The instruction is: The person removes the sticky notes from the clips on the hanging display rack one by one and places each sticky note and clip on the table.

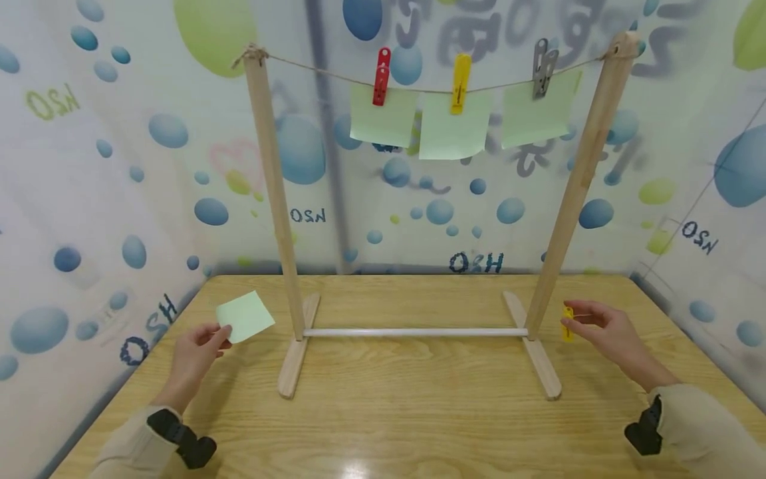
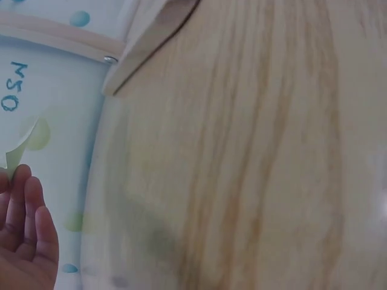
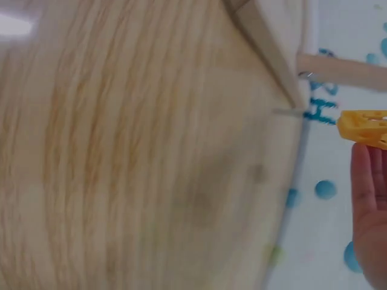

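My left hand (image 1: 194,359) pinches a pale green paper note (image 1: 248,316) by its lower left corner, above the table's left side. In the left wrist view only the edge of the note (image 2: 24,145) shows at the fingertips. On the other side, my right hand (image 1: 607,332) holds a yellow clothespin (image 1: 568,324) between thumb and fingers, just right of the wooden stand. Three similar green notes hang from a string (image 1: 323,70), held by a red clothespin (image 1: 382,76), a yellow clothespin (image 1: 460,83) and a grey clothespin (image 1: 544,70).
The string runs between two wooden posts, the left post (image 1: 275,193) and the right post (image 1: 583,179). A white rod (image 1: 413,332) joins them near the wooden table (image 1: 413,412). Wooden feet (image 1: 293,372) stick out toward me. A bubble-patterned wall covering (image 1: 371,199) stands close behind.
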Demonstrator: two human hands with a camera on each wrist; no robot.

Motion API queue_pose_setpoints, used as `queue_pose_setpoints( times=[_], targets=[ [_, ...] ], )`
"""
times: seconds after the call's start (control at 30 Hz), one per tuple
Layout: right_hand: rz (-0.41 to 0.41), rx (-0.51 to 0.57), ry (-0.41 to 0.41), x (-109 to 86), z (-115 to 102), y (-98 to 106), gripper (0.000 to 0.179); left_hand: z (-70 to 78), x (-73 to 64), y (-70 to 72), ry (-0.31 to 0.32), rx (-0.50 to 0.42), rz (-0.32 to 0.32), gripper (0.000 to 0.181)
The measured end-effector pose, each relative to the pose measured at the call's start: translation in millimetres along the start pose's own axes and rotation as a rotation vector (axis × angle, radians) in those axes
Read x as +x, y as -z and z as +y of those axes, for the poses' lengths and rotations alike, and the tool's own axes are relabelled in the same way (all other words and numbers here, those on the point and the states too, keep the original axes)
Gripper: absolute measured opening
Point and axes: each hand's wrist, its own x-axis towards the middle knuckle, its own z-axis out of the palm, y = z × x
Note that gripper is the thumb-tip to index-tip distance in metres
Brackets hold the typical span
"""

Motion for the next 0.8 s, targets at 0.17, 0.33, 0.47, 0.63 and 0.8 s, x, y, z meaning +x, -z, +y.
queue_pose_setpoints(
  times=[0.17,0.33,0.47,0.63,0.8],
  targets=[
    [-0.104,-0.058,-0.09,6.0,20.7,-3.6,0.056,1.7,-4.2,-3.8,-0.027,0.106,-0.002,0.049],
    [-0.129,-0.066,-0.115,10.2,34.4,-8.2,0.057,8.6,-9.3,-5.9,-0.034,0.194,-0.001,0.042],
    [-0.14,-0.082,-0.128,13.2,39.8,-10.7,0.058,7.4,-8.3,-6.7,-0.037,0.231,-0.025,0.037],
    [-0.152,-0.102,-0.149,17.0,43.5,-13.7,0.06,4.9,-5.5,-8.4,-0.033,0.278,-0.063,0.034],
    [-0.138,-0.133,-0.161,19.6,44.7,-16.7,0.059,3.8,-4.6,-9.6,-0.034,0.307,-0.089,0.032]
  ],
)
